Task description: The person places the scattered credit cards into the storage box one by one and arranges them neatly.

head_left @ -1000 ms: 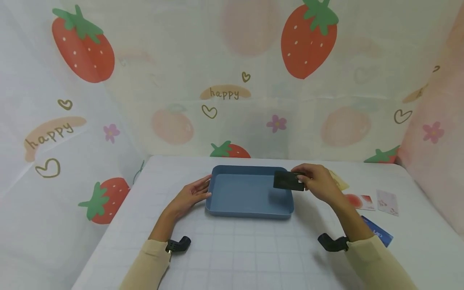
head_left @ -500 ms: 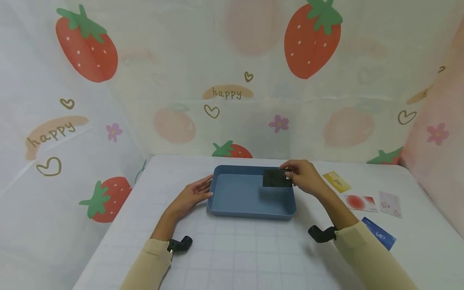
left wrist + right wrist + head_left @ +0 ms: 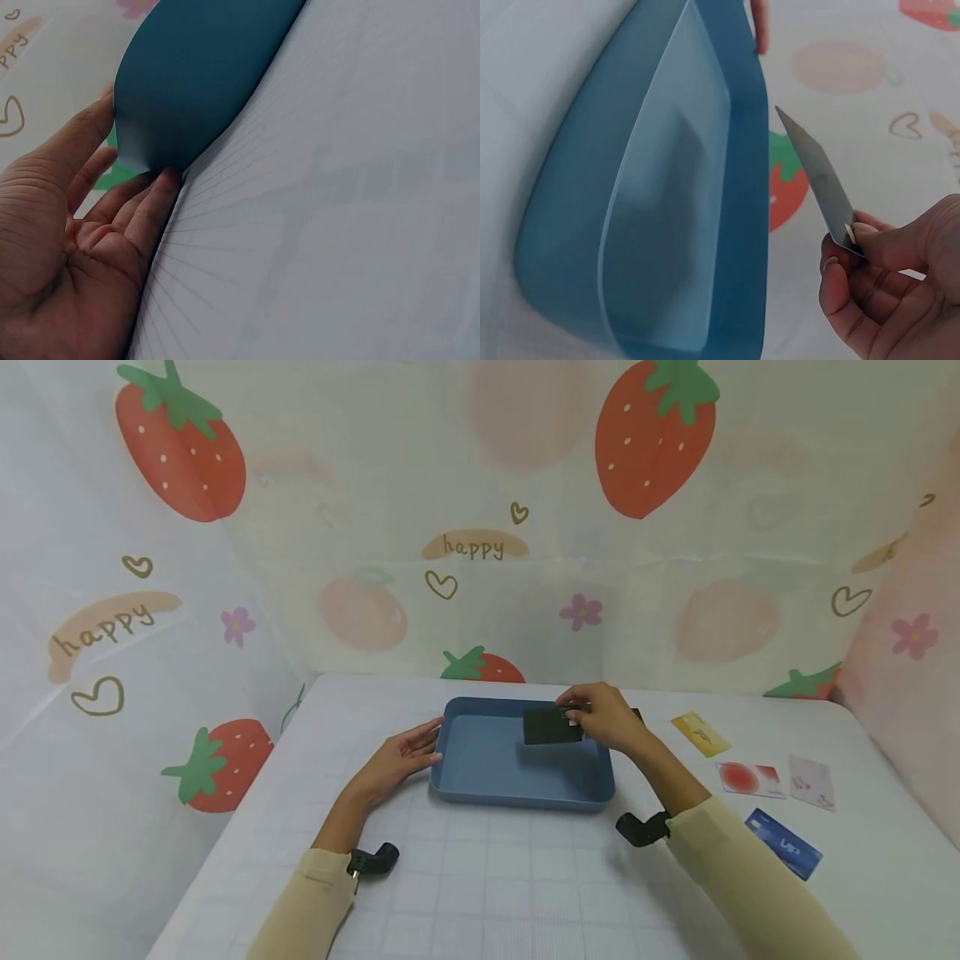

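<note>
My right hand [image 3: 606,717] pinches a black card [image 3: 547,727] near its right end, thumb against fingers, above the back right part of a blue tray [image 3: 480,797]. In the right wrist view the card [image 3: 821,180] shows at a slant, gripped between thumb and fingertips, with a shadow on the tray floor. At the tray's left end, my left hand [image 3: 392,766] rests its extended fingers against the wall. The left wrist view shows those fingertips [image 3: 166,180] low at the tray's corner and the thumb at its rim.
Right of the tray lie a yellow card [image 3: 701,734], a red-and-white card [image 3: 750,779], a pale pink patterned card [image 3: 812,782] and a blue VIP card [image 3: 783,844]. A small dark edge [image 3: 637,714] shows behind the right wrist. A strawberry-printed curtain [image 3: 480,610] hangs behind the table.
My right hand has moved left with the black card, from the tray's right edge to farther over it. The yellow card has come into full view. The left hand keeps its place at the tray.
</note>
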`<state>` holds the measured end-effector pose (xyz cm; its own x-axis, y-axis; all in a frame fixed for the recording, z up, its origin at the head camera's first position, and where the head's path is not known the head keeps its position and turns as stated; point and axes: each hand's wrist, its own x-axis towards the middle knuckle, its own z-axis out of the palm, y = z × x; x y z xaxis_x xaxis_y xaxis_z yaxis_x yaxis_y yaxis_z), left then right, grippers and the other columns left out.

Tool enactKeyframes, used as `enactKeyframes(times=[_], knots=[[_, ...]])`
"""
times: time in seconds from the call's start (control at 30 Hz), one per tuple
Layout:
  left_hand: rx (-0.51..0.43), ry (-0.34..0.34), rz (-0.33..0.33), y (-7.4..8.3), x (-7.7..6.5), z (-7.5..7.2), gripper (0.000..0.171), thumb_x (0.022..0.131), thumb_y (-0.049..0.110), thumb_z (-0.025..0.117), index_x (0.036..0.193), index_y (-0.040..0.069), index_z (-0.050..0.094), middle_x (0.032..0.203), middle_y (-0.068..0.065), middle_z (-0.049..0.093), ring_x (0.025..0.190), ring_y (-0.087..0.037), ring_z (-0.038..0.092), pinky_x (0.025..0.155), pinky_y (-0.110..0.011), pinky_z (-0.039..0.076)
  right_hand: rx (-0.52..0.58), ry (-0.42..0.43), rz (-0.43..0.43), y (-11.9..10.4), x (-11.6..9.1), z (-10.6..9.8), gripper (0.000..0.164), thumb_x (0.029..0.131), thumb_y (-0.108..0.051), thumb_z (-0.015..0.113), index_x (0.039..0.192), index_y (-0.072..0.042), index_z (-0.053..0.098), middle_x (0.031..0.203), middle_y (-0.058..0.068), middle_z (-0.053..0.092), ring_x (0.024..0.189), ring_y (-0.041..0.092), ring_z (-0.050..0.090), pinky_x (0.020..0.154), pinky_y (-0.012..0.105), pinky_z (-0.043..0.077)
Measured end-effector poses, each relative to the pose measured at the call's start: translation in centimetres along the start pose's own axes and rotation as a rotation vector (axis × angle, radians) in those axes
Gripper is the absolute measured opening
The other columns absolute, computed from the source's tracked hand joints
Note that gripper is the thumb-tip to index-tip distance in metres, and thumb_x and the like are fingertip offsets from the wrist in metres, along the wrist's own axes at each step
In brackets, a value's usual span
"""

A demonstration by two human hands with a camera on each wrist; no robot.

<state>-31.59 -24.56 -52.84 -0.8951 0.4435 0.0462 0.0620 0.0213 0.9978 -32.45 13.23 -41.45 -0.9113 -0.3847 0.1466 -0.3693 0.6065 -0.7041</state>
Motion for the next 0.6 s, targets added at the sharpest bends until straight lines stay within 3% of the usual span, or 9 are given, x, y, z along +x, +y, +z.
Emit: enactKeyframes(times=[0.6], knots=[[-0.005,0.004,-0.013,0.0,0.0,0.0,0.070,0.097,0.008,0.069,0.158,0.009,0.035,0.163,-0.011,0.033,0.148,-0.026,0.035,0.110,-0.026,0.041,0.003,-0.035,0.009,-0.7,1.9,1.6,0.023,0.094,0.009,0.061,0.111,0.002,0.073,0.103,0.019,0.069,0.073,0.021,0.061,0.058,0.029,0.056]])
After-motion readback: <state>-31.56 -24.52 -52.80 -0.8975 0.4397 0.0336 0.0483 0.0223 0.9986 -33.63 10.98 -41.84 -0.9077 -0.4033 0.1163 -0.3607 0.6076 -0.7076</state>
